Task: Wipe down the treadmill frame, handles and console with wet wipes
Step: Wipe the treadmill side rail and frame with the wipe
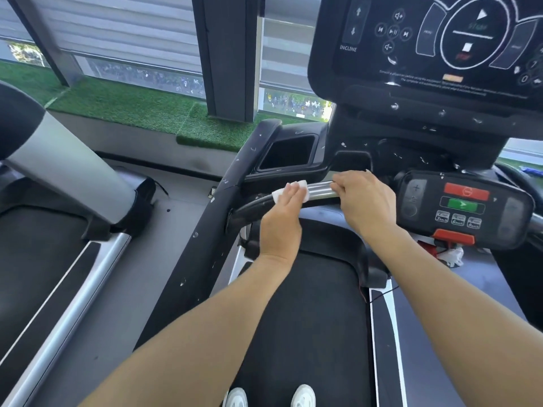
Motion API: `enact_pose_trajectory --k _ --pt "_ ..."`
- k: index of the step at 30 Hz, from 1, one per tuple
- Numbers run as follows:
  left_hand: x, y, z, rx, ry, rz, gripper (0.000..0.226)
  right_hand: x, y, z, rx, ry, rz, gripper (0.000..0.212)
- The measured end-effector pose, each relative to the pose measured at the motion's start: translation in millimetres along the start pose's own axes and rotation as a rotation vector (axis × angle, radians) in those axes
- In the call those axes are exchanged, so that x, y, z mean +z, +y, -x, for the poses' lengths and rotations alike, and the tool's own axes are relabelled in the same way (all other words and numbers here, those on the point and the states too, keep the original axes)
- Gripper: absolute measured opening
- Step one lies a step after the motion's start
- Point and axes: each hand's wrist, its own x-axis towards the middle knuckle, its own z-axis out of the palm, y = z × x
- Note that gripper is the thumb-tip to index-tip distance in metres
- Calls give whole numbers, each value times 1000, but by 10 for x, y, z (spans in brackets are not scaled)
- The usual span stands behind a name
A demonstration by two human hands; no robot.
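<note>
A white wet wipe (279,195) lies over the treadmill's horizontal handle (320,190), where its silver sensor section meets the black grip. My left hand (283,218) presses the wipe onto the bar with straight fingers. My right hand (364,201) grips the silver section just right of the wipe, fingers curled round it. The black console (426,42) with its lit display rises at the upper right. A small control panel (464,207) with red and green buttons sits right of my right hand. The black side frame (211,218) slants down to the left of the handle.
A second treadmill (58,230) stands to the left with a grey upright. A black cup pocket (288,154) sits behind the handle. A crumpled white wipe (454,257) lies below the control panel by a red safety clip (454,237). My white shoes (270,398) stand on the belt.
</note>
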Motion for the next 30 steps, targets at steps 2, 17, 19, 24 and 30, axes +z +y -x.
enact_pose_trajectory --k 2,17,19,24,30 --pt "-82 -176 -10 -11 -37 -61 58 -24 -9 -13 6 -20 -5 21" --pt "-291 -496 129 -275 -116 -84 58 14 12 -20 4 -17 8 19" --pt "-334 -460 114 -316 -87 -89 46 25 18 -18 4 -25 9 16" --pt "-451 -246 250 -305 -86 125 23 -7 -21 5 34 -26 -51 17" --pt "-592 -329 284 -649 64 469 15 -56 -490 389 -210 -86 -317 22"
